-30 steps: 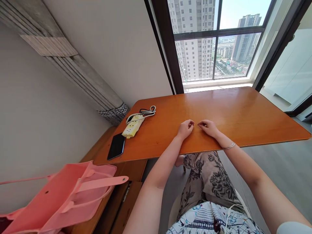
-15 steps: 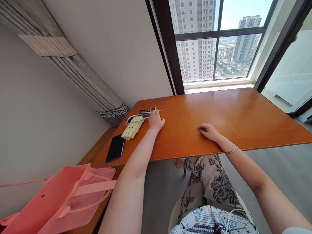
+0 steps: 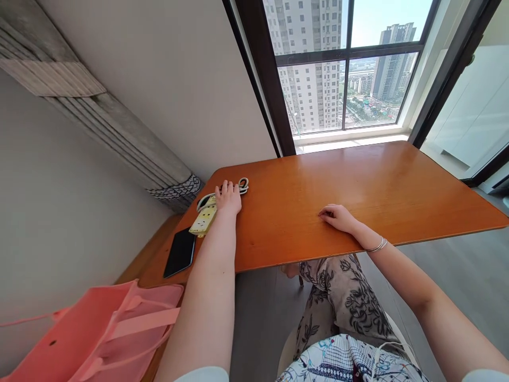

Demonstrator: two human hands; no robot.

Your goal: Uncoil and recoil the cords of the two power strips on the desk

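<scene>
Wooden table [image 3: 286, 212] spans the view; take it as landmark. Pink bag [image 3: 95, 323] sits below the table's left near corner, its body running out at the lower left of the view; the end of its flat strap goes behind the left forearm.

Left arm stretches straight across the table's near edge to its left end. Left hand [image 3: 228, 199] lies palm down, fingers pointing away and slightly spread, over cord and strip. Cannot tell whether the palm or thumb grips anything; both are hidden beneath.

Right forearm crosses the near edge at an angle. Right hand [image 3: 337, 217] rests on the table near mid-length, fingers bent loosely and close together; their undersides do not show.

Yellow power strip [image 3: 203, 220] lies at the table's left end, far part covered by the left hand. Dark phone [image 3: 180, 253] lies flat at the table's left near corner, beside the strip. Pale looped cord [image 3: 245, 185] shows either side of the left hand, its middle hidden.
</scene>
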